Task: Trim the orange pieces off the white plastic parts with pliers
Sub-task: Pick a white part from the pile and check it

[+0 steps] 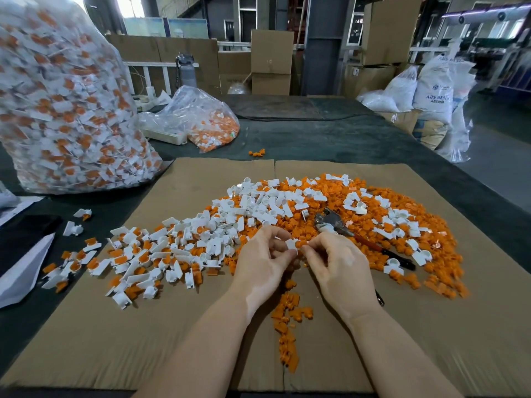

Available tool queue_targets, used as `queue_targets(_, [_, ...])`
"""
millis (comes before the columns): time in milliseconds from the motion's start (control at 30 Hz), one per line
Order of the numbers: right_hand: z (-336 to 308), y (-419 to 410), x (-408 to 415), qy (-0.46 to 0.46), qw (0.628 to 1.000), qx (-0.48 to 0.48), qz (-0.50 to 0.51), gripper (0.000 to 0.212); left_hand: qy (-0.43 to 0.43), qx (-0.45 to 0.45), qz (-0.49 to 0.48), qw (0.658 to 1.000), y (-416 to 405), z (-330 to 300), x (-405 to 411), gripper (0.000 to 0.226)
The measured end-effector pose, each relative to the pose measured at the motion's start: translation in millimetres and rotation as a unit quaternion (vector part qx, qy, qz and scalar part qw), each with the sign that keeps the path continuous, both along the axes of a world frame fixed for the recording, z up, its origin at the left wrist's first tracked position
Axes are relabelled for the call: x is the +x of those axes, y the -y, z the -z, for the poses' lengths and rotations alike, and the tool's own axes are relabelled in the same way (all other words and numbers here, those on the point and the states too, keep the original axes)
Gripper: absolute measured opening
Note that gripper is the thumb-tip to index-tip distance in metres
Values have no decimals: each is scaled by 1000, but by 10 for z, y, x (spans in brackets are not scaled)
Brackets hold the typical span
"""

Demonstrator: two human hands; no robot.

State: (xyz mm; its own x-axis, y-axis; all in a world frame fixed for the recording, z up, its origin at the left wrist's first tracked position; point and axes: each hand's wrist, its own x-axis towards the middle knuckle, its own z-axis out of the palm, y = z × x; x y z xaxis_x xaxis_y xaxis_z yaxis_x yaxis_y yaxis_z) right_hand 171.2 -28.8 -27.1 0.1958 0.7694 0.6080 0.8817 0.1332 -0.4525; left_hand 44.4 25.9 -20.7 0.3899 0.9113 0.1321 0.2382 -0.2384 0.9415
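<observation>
Sacks of untrimmed parts frame a workbench: at far left a tall clear bag (66,110) bulges with white-and-orange pieces, and a smaller bag (201,122) slumps behind it. On the flattened cardboard sheet (115,340), white plastic parts (178,248) lie heaped at left, merging into a spread of orange pieces (402,225) at right. Near centre, the left hand (265,262) and right hand (339,268) pinch one small white part (291,244) between fingertips, its orange piece (301,244) attached; both grips are closed on it. Pliers (330,224) lie untouched on the orange pile just beyond the right hand, jaws pointing left.
</observation>
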Motion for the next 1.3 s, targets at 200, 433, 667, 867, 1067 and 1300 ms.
queue_targets(200, [13, -4, -8, 12, 1000, -7, 0, 21, -11, 0, -5, 1000, -20, 24, -12, 15])
queue_targets(433, [20, -3, -1, -4, 1000, -24, -19, 20, -58, 88, -19, 994, 10, 25, 10, 17])
queue_targets(667, [-13, 24, 15, -57, 997, 1, -46, 15, 13, -19, -18, 1000, -35, 22, -22, 10])
queue_targets(867, [-13, 12, 29, -29, 997, 9, -73, 27, 31, -29, 3, 999, -42, 44, -36, 11])
queue_targets(1067, [-18, 2, 25, -16, 997, 16, -71, 18, 19, -27, 0, 999, -43, 41, -37, 8])
queue_targets(1300, [-8, -5, 27, -10, 998, 7, -67, 19, 2, -4, -16, 1000, -42, 25, -9, 6])
